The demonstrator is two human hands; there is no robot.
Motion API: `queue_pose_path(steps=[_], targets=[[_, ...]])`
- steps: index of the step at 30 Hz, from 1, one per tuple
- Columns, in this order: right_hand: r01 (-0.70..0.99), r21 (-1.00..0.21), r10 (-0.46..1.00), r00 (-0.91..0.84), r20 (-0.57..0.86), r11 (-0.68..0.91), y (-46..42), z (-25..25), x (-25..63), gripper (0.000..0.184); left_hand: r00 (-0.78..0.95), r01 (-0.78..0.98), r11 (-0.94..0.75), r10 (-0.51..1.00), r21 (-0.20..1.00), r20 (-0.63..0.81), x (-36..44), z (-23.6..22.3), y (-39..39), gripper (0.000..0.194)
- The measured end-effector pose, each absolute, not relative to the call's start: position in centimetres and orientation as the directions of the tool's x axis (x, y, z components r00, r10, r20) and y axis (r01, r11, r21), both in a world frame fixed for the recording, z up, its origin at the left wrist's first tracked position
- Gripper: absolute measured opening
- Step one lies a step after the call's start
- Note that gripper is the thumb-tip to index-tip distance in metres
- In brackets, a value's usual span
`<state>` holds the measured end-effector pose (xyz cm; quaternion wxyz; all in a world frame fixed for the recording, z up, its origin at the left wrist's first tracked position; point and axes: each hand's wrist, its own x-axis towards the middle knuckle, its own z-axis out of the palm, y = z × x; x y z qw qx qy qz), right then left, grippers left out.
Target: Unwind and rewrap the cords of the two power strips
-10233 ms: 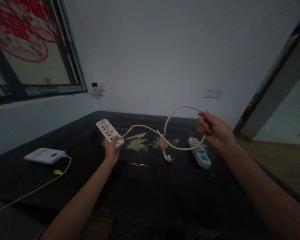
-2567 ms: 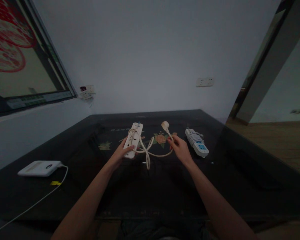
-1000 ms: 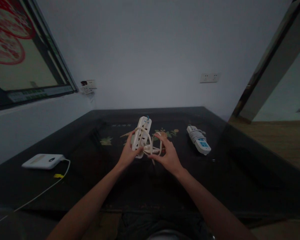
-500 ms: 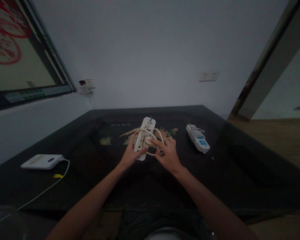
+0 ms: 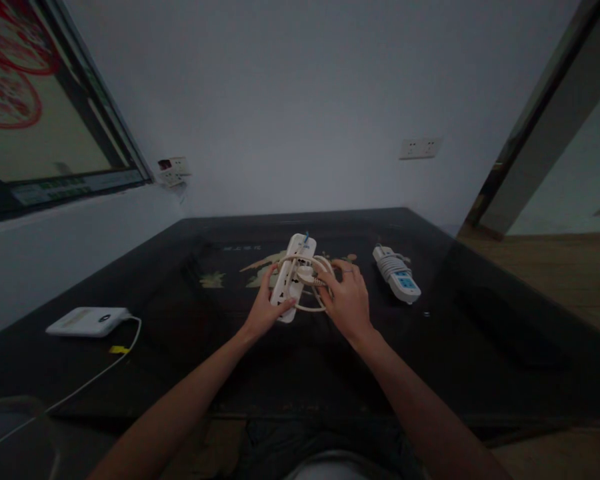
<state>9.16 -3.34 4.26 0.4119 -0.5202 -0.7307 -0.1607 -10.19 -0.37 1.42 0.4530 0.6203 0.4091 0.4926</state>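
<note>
Two clamped hands: left hand (image 5: 265,313) on an oblong white plastic power strip (image 5: 295,289), right hand (image 5: 350,300) on its looped cream cord (image 5: 310,310).

Nothing legible: small pale characters (image 5: 241,248), perhaps Chinese, on the black tabletop (image 5: 300,380), too faint

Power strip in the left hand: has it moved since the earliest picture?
Yes, rightward: judged against the right-hand wall socket, the power strip now shows closer across the view.
</note>
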Motion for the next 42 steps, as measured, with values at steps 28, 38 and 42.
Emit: queue_pose_path(steps=[28,38,42], targets=[[-0.412,-0.517,0.658,0.532,0.532,0.751,-2.4,8.2,16.5,0.021,0.212,-0.431,0.142,0.976,0.891,-0.053,-12.5,2.7,1.3,0.053],[-0.384,-0.518,0.645,0.453,0.616,0.764,-3.9,9.4,15.7,0.023,-0.012,-0.655,0.060,0.996,0.753,-0.090,-13.1,5.4,1.1,0.039],[-0.371,-0.583,0.691,0.367,0.623,0.723,-4.7,9.7,15.2,0.026,-0.014,-0.747,0.043,0.997,0.663,-0.080,-13.5,6.0,0.9,0.036]])
